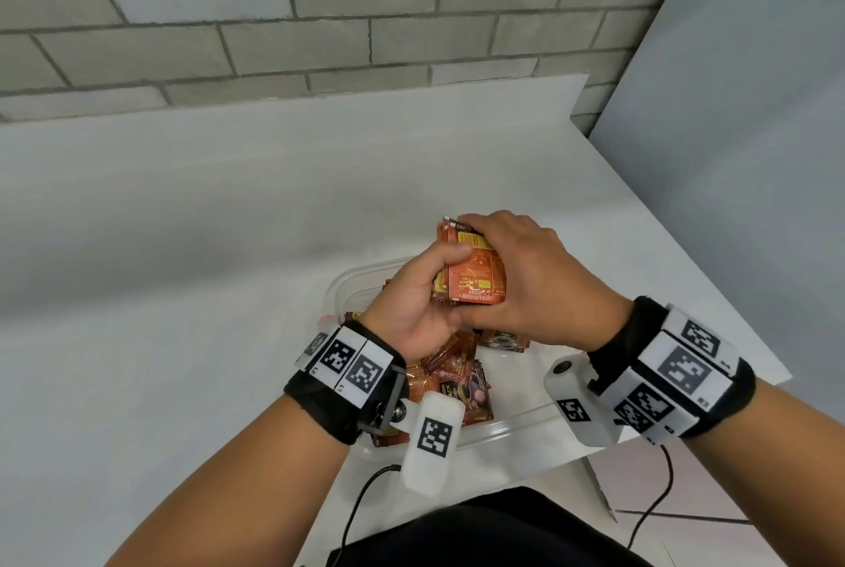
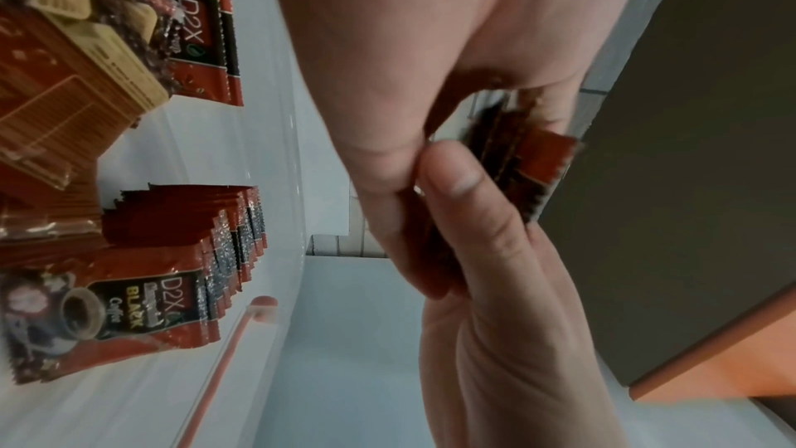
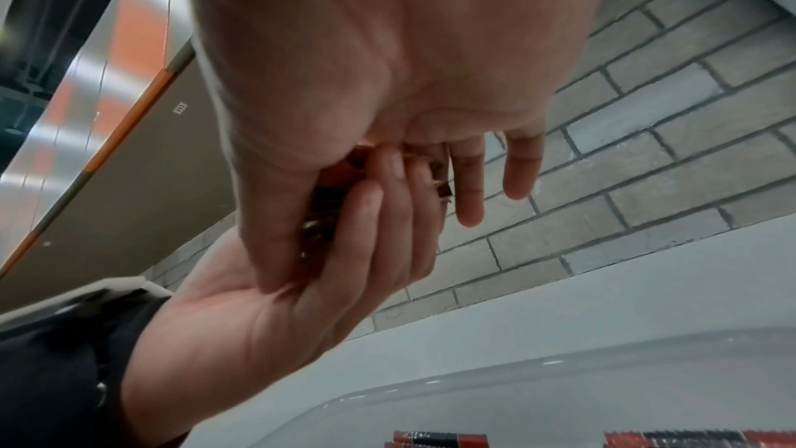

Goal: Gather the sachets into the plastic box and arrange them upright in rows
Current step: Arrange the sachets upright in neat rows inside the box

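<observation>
Both hands hold one stack of red and orange sachets (image 1: pixel 475 273) upright above the clear plastic box (image 1: pixel 344 287). My left hand (image 1: pixel 425 292) grips the stack from the left, thumb over its face. My right hand (image 1: pixel 526 278) wraps it from the right and above. In the left wrist view the stack (image 2: pixel 538 162) sits pinched between my left hand (image 2: pixel 387 97) and the right hand (image 2: pixel 495 285). Inside the box, a row of sachets (image 2: pixel 224 237) stands upright and a loose pile (image 2: pixel 64 74) lies beside it. The right wrist view shows my right hand (image 3: pixel 387 80) and the stack's edge (image 3: pixel 323 213).
The box rests on a white table (image 1: pixel 183 223) near its right edge (image 1: pixel 713 292). A grey brick wall (image 1: pixel 274 17) stands behind and a grey panel (image 1: pixel 754 109) on the right. The box has a red clip (image 2: pixel 263 305). Cables (image 1: pixel 654 507) hang from the wrists.
</observation>
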Action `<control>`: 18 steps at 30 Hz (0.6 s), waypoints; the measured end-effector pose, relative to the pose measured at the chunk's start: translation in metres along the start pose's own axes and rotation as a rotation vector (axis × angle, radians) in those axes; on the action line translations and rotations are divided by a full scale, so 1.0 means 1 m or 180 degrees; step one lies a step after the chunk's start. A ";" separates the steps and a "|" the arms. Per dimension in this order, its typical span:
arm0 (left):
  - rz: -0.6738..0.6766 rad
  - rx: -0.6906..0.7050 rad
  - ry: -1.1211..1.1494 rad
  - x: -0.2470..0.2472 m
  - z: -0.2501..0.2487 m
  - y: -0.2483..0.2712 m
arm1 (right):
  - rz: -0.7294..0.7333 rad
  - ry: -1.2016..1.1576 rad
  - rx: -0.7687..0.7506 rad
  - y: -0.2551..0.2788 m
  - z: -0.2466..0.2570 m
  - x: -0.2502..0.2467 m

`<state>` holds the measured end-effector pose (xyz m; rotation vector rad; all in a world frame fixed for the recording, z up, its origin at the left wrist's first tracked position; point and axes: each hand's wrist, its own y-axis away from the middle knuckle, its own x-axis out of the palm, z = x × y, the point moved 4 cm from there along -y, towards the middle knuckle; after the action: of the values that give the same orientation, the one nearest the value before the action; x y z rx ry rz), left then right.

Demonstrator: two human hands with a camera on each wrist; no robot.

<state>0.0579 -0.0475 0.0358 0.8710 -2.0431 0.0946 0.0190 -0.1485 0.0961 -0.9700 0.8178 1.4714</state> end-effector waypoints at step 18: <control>-0.0042 0.0126 -0.0276 -0.008 0.000 -0.003 | -0.0601 -0.1834 0.0728 0.009 -0.032 -0.018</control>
<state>0.0623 -0.0459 0.0289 0.9275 -2.1220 0.0919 0.0143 -0.1859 0.0983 -0.4009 0.4429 1.3572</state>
